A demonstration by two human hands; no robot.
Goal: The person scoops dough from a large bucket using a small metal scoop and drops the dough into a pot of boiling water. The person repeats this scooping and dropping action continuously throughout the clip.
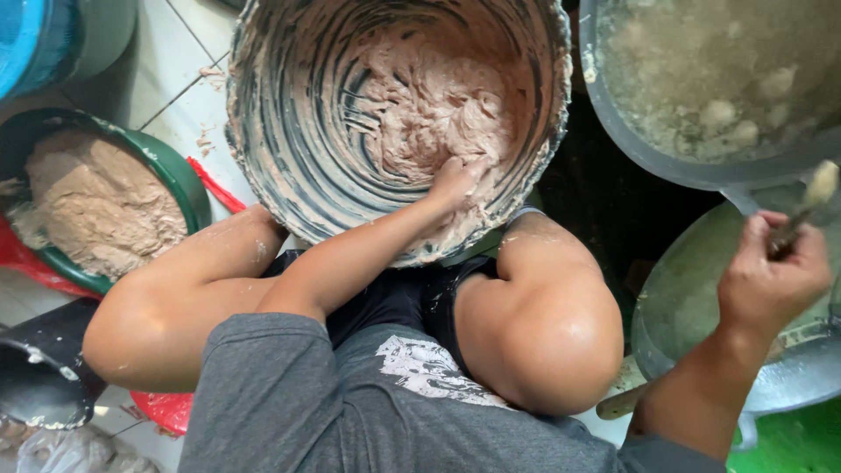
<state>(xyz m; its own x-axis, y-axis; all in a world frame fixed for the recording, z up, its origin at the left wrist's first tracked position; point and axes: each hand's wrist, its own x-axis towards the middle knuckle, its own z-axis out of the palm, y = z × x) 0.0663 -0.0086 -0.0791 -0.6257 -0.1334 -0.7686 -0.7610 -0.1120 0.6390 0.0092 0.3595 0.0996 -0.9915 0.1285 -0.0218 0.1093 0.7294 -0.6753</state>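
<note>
Left hand [455, 180] buried in paste [438, 105].

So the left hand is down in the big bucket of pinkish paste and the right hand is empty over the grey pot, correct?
Not quite. The head view shows the right hand gripping a spoon over the grey pot. The left hand is indeed in the paste inside the bucket.

The left hand [455, 180] reaches forward and down on a nearly straight bare arm between the bent knees, fingers curled and smeared, while the right hand [773, 276] is raised to the side, forearm upright, its grip closed in a fist.
</note>
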